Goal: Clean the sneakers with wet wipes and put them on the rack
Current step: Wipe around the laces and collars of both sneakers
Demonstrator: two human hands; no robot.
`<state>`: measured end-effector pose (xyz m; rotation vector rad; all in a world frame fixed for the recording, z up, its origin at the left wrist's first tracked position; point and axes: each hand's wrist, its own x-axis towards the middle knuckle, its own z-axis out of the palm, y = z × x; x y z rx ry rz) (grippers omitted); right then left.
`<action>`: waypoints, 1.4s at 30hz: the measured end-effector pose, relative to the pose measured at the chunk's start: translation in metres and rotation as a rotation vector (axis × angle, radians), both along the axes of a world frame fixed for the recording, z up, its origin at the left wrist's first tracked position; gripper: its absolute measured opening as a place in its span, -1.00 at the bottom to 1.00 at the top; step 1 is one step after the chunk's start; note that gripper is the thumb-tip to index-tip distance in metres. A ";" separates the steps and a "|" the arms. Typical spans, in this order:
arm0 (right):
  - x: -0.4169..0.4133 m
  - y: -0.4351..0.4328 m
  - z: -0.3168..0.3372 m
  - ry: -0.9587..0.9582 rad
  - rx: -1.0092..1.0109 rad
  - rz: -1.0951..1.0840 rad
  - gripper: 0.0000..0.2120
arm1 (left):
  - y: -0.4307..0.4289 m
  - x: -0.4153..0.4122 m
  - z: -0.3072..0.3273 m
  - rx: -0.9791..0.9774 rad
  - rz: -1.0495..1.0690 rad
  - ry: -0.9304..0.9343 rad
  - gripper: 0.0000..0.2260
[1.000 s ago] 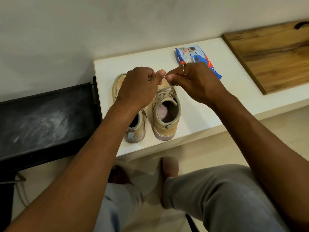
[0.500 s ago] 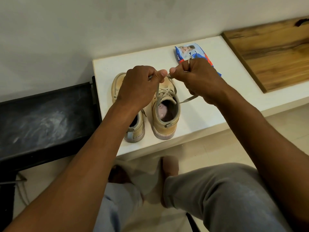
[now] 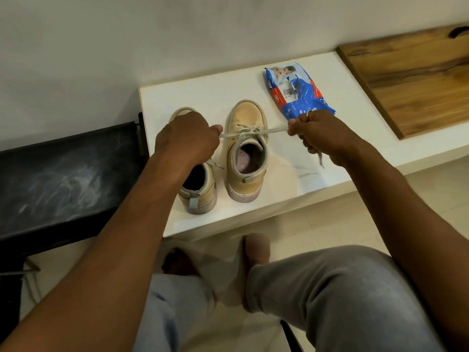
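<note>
Grip of the left hand (image 3: 187,142): closed, with thumb and curled fingers pinching one end of the lace (image 3: 276,129). Grip of the right hand (image 3: 322,137): likewise pinching the other end, and a loose tail hangs below the fist. The lace runs taut and level between the two grips. It crosses the laced sneaker (image 3: 247,114) near the collar, square to the shoe's long axis.

The laced sneaker stands upright on the white tabletop (image 3: 203,97) between the hands, toe to the wall, heel to the person. The other sneaker (image 3: 200,193) stands just beside it, parallel, partly under the left hand. The wipes pack (image 3: 294,90) lies just beyond the right hand, which is the nearer hand to it.

Judgement: lace work is in hand (tightening or loosening, cannot tell) and wiping is not yet begun. A black stand (image 3: 63,174) sits at left, nearer the left hand. It is possibly the rack.
</note>
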<state>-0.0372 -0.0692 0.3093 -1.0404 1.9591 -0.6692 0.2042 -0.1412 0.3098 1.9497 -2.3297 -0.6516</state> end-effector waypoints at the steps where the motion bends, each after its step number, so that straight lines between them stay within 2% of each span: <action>1: 0.001 -0.002 0.000 -0.040 0.000 -0.015 -0.76 | 0.001 0.000 0.000 -0.012 -0.003 0.009 -0.60; 4: 0.005 -0.004 -0.001 -0.250 -0.033 -0.090 -0.73 | 0.002 0.001 0.003 -0.023 -0.037 0.163 -0.59; 6: 0.009 -0.003 -0.001 -0.421 -0.092 -0.116 -0.72 | 0.006 -0.001 0.006 0.013 -0.006 0.405 -0.56; 9: 0.018 -0.003 -0.001 -0.617 -0.183 -0.028 -0.71 | 0.012 -0.010 0.010 0.149 0.062 0.785 -0.60; 12: 0.028 -0.005 -0.002 -0.736 -0.263 0.033 -0.72 | 0.014 -0.016 0.006 0.235 0.034 0.896 -0.69; 15: 0.033 -0.007 -0.005 -0.772 -0.329 0.054 -0.72 | 0.013 -0.018 0.001 0.185 0.004 0.891 -0.79; 21: 0.040 -0.008 -0.014 -0.630 -0.397 0.084 -0.79 | 0.014 -0.019 -0.003 0.120 -0.001 0.871 -0.84; 25: 0.046 -0.010 -0.014 -0.557 -0.458 0.135 -0.80 | 0.013 -0.018 -0.007 0.096 -0.012 0.836 -0.80; 31: 0.047 -0.013 -0.016 -0.351 -0.453 0.106 -0.69 | 0.012 -0.015 -0.008 0.131 -0.092 0.778 -0.70; 34: 0.046 -0.014 -0.014 -0.291 -0.440 0.103 -0.73 | 0.014 -0.014 -0.006 0.111 -0.133 0.763 -0.66; 36: 0.047 -0.015 -0.012 -0.267 -0.418 0.061 -0.80 | 0.015 -0.014 -0.004 0.075 -0.159 0.733 -0.63; 38: 0.047 -0.017 -0.012 -0.235 -0.398 0.009 -0.78 | 0.016 -0.016 -0.003 0.011 -0.172 0.701 -0.63; 42: 0.049 -0.018 -0.010 -0.128 -0.402 0.041 -0.85 | 0.019 -0.019 0.001 -0.121 -0.175 0.660 -0.75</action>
